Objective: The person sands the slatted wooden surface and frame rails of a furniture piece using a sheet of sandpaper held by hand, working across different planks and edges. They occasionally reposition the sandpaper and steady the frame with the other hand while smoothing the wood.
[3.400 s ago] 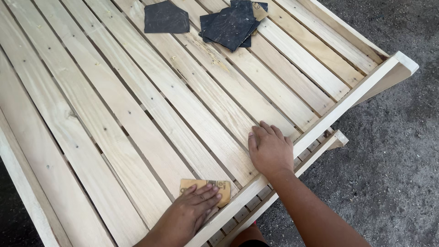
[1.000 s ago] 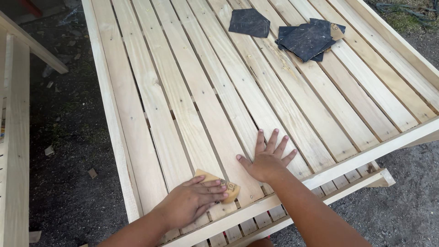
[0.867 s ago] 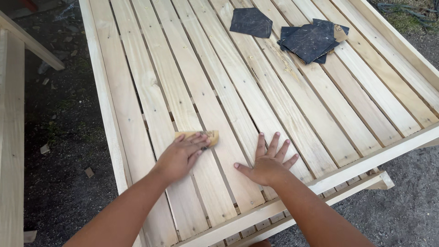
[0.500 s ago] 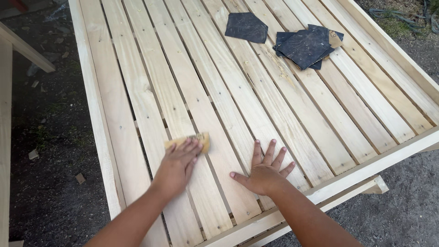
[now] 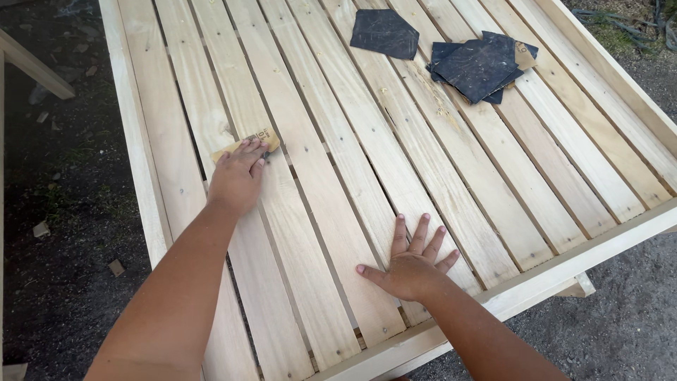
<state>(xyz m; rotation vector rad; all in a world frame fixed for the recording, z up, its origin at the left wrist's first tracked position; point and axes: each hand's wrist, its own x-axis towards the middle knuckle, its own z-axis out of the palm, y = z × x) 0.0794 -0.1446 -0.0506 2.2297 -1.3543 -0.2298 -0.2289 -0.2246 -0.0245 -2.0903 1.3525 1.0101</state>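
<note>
Right hand [image 5: 410, 264]: nearest; fingers spread wide, palm flat on the slats just inside the near rail, gripping nothing.
Near rail [image 5: 536, 286]: pale timber edge running below the right hand; dark ground beyond it.
Left hand [image 5: 236, 180]: farther up, on the left side; fingers closed down over a tan sanding pad [image 5: 250, 142], pressing it onto a slat.
Slatted frame [image 5: 331, 162]: bare pale wood, narrow gaps between slats; serves as the bench.
Progress: judged part-way; no clear difference between worked and unworked slats can be told.
Open room: slats between and beyond the hands free; left rail close beside the pad.
Far items: dark sandpaper sheets [image 5: 476, 63] stacked at right, one single sheet [image 5: 384, 33] just beside.
</note>
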